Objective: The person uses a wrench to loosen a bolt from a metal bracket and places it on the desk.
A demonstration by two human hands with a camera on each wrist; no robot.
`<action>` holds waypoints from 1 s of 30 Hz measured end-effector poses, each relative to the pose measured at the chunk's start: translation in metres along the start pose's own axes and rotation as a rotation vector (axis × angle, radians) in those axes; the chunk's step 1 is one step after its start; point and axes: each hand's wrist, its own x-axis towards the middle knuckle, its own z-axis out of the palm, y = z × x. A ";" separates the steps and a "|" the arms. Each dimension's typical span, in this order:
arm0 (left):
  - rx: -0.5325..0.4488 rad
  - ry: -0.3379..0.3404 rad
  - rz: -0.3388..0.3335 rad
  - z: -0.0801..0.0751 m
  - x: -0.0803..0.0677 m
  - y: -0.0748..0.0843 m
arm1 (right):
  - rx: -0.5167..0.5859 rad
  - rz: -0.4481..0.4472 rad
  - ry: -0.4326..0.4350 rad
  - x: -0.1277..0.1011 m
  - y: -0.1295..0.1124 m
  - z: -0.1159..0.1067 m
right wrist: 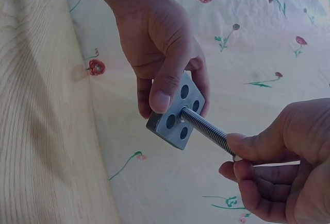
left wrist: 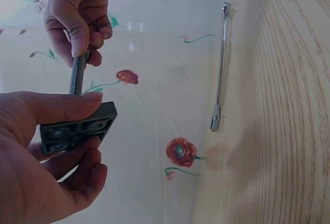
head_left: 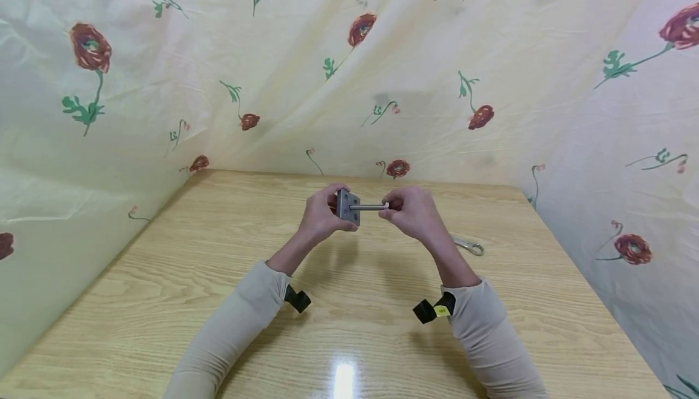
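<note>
A grey square metal plate [right wrist: 164,131] with several round holes is held up above the table by my left hand [head_left: 322,214]. The thumb lies on one edge and the fingers are at the opposite side, as the left wrist view shows. From the plate's centre a long threaded bolt [right wrist: 209,129] sticks out at a right angle, towards the right. My right hand [head_left: 412,211] pinches its outer end between thumb and fingertips, which partly hide that end. How deep the bolt sits in the plate cannot be seen.
A shiny wrench [left wrist: 221,69] lies on the wooden table [head_left: 180,265], behind my right forearm in the head view. Flowered cloth [head_left: 306,83] hangs around the back and both sides of the table. Small black cameras [head_left: 297,299] are strapped at both wrists.
</note>
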 end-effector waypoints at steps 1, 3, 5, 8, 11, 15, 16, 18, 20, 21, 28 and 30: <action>0.001 0.002 0.001 0.000 0.000 0.000 | 0.005 0.001 0.010 0.000 0.000 0.001; 0.005 0.006 0.002 -0.001 0.000 -0.001 | 0.020 -0.001 0.024 0.001 0.001 0.002; 0.005 0.008 0.004 -0.003 0.001 -0.002 | 0.040 -0.008 0.038 0.003 0.003 0.004; -0.006 0.015 -0.006 -0.006 0.002 -0.002 | 0.074 -0.026 0.066 0.005 0.007 0.007; -0.047 0.025 -0.026 -0.011 0.005 -0.004 | 0.102 -0.045 0.100 0.009 0.014 0.009; -0.093 0.041 -0.040 -0.018 0.010 -0.009 | 0.141 -0.046 0.130 0.013 0.024 0.013; -0.097 0.045 -0.043 -0.020 0.011 -0.011 | 0.157 -0.039 0.132 0.014 0.027 0.013; -0.111 0.050 -0.051 -0.023 0.012 -0.014 | 0.191 -0.025 0.133 0.016 0.031 0.014; -0.126 0.053 -0.066 -0.026 0.014 -0.017 | 0.234 0.001 0.129 0.018 0.034 0.015; -0.136 0.053 -0.076 -0.028 0.015 -0.018 | 0.249 0.014 0.127 0.019 0.036 0.015; -0.182 0.052 -0.131 -0.034 0.021 -0.025 | 0.337 0.073 0.120 0.027 0.050 0.020; -0.178 0.054 -0.144 -0.037 0.023 -0.028 | 0.372 0.088 0.109 0.030 0.054 0.023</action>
